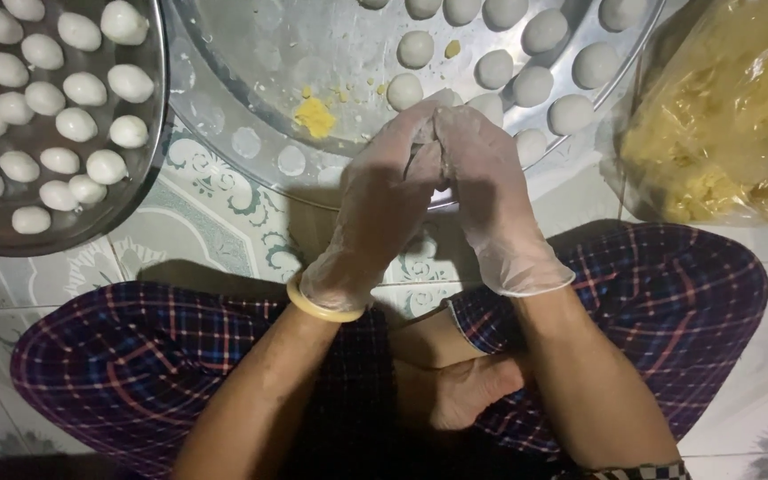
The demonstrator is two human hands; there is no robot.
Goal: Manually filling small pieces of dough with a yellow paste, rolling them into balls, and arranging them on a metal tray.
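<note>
Sitting cross-legged on patterned tile, both gloved hands meet over the near rim of a big round metal tray [224,133]. Left hand [375,209] and right hand [491,200] have fingers curled tight together, fingertips touching, pinching a white dough ball [444,96] that barely peeks out on top. Finished dough balls [532,86] sit just beyond them.

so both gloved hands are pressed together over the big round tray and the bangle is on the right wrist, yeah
Not quite: the head view shows the yellow bangle on the left wrist. The rest holds: the left hand and right hand, both gloved, are pressed together over the big round tray.
</note>
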